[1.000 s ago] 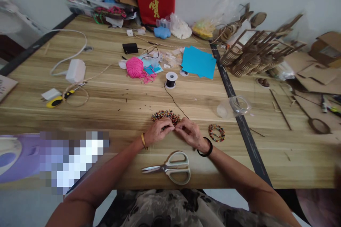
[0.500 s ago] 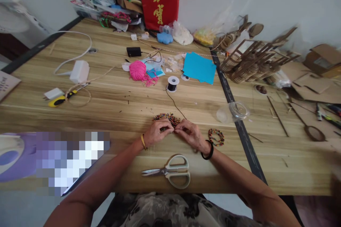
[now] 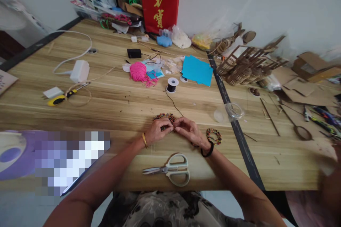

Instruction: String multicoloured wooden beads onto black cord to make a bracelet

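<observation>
On the wooden table [image 3: 112, 109], the left hand [image 3: 157, 133] and right hand [image 3: 188, 133] meet fingertip to fingertip at the near edge of a pile of small, round, many-coloured beads [image 3: 163, 117]. Each hand's fingers are pinched together; what they pinch is too small to see, though a thin black cord [image 3: 173, 102] runs down from its spool [image 3: 172, 84] toward them. Threading here goes best, I judge, with the cord end held short and stiff between thumb and forefinger and the bead's hole turned to face it, wrists resting on the table for steadiness. Just right of the right wrist lies a finished bracelet [image 3: 214, 136] of like beads. Nearer the body lie scissors [image 3: 170, 169] with pale plastic loops and steel blades, smooth against the grained wood.
</observation>
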The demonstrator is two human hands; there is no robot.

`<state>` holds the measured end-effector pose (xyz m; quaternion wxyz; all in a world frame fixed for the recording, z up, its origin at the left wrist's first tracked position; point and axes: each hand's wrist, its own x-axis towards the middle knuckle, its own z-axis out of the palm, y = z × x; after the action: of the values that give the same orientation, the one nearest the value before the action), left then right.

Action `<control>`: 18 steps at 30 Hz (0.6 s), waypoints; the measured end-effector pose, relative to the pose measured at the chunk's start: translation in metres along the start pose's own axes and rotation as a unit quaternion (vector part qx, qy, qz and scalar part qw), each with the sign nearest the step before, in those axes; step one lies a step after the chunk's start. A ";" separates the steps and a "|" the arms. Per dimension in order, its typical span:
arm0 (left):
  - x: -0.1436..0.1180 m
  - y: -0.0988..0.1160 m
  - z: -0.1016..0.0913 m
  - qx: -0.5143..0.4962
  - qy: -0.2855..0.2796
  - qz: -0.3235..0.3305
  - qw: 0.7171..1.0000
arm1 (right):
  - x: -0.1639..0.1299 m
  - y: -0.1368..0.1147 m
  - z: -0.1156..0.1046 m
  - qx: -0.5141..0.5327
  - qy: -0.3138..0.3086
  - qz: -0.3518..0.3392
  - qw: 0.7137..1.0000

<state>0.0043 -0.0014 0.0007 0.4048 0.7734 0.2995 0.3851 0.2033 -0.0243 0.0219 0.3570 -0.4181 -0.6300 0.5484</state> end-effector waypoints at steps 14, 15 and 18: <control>0.003 0.001 0.003 0.013 0.000 0.004 1.000 | -0.009 0.012 -0.006 -0.149 0.072 -0.069 0.984; 0.003 0.002 0.003 0.013 -0.001 0.005 1.000 | -0.009 0.011 -0.009 -0.156 0.066 -0.068 0.983; 0.003 0.002 0.004 0.015 -0.002 0.008 1.000 | -0.010 0.010 -0.013 -0.158 0.033 -0.069 0.985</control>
<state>0.0095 -0.0009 0.0019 0.3905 0.7827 0.2980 0.3823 0.2200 -0.0277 0.0138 0.3439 -0.4425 -0.7239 0.4023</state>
